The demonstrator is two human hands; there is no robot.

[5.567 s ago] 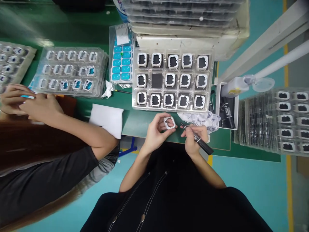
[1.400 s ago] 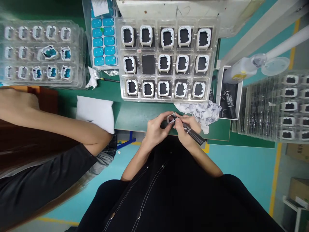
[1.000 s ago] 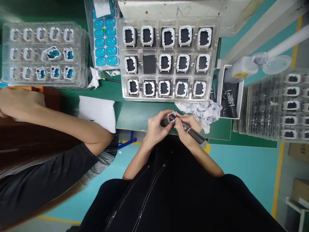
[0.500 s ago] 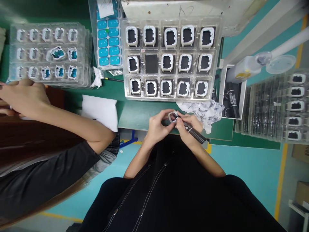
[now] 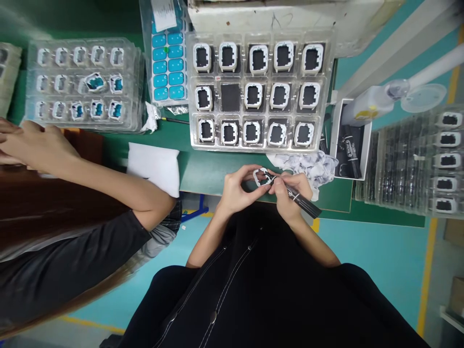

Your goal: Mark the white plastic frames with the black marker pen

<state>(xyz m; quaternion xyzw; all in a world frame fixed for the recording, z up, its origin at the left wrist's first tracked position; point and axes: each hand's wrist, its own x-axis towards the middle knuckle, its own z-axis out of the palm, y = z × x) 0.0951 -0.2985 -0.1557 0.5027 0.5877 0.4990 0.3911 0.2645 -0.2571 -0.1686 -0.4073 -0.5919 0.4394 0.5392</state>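
The left hand (image 5: 236, 191) pinches a white frame (image 5: 255, 177) between thumb and fingers, above the near edge of the green table (image 5: 199, 174). The right hand (image 5: 288, 207) grips a black marker (image 5: 307, 205) like a pen, its tip at the frame's right side. Beyond them lies a clear tray (image 5: 253, 149) of similar frames; crumpled paper (image 5: 319, 166) sits beside the right hand.
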